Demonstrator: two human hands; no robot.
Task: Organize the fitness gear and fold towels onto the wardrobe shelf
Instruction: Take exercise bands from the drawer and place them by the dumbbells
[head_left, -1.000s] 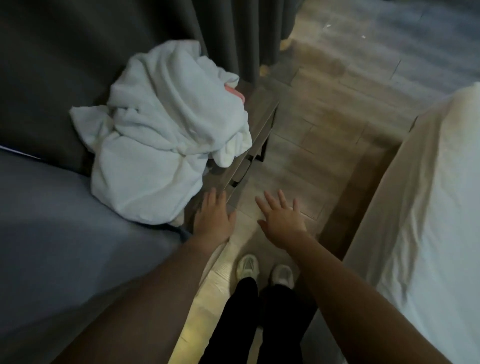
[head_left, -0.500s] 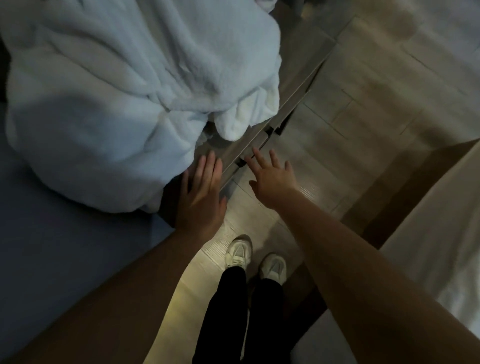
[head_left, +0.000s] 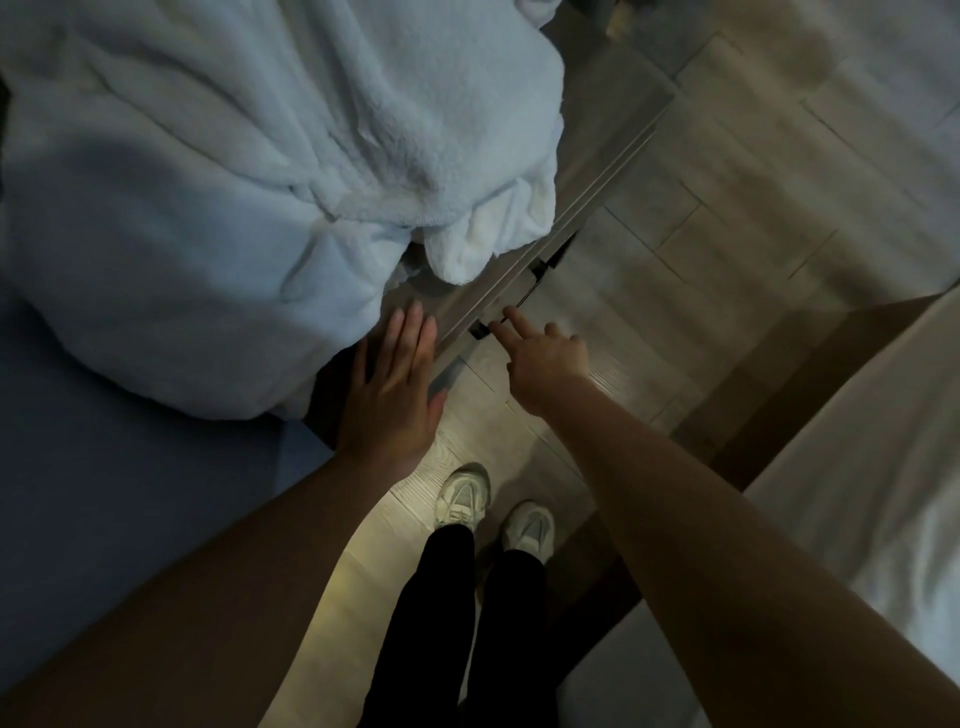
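Observation:
A big crumpled white towel (head_left: 249, 197) lies heaped across a grey wooden bedside cabinet (head_left: 592, 156) and the bed on the left. My left hand (head_left: 395, 384) lies flat with straight fingers on the cabinet's near corner, right beside the towel's edge. My right hand (head_left: 545, 353) reaches to the dark drawer handle (head_left: 519, 301) on the cabinet's front, its fingertips touching the handle. Whether they curl round it is not plain.
A blue-grey bed (head_left: 104, 493) fills the lower left. Another bed with a white sheet (head_left: 872, 493) stands at the right. Between them runs a narrow strip of wood-look floor (head_left: 727, 249), where my legs and white shoes (head_left: 493, 509) stand.
The view has closed in on the cabinet. My left hand moved onto the cabinet corner and my right hand reached forward to the drawer handle.

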